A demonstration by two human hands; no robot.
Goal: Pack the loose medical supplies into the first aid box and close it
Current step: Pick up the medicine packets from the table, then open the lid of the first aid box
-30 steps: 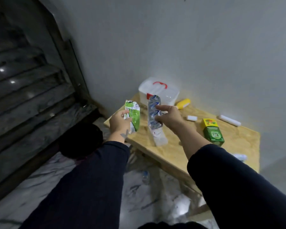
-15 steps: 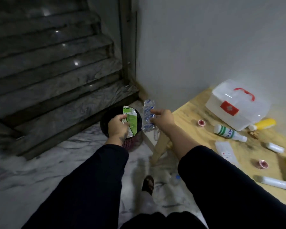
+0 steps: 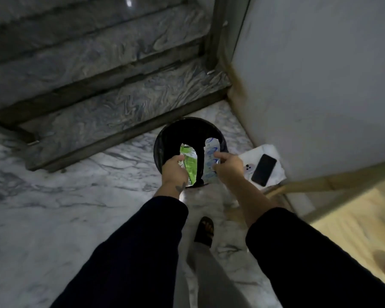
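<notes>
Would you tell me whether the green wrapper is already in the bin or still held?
Still held: the left hand grips the green wrapper above the black bin.

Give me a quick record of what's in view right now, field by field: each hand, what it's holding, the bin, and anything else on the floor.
left hand: gripping a green foil wrapper
right hand: pinching a blue and white wrapper
bin: round, black, on the marble floor by the stairs; both wrappers held over its opening
phones: a dark one and a light one, lying on a white sheet right of the bin
table: wooden corner at right
first aid box: not in view
foot: in a dark sandal, below the hands
</notes>
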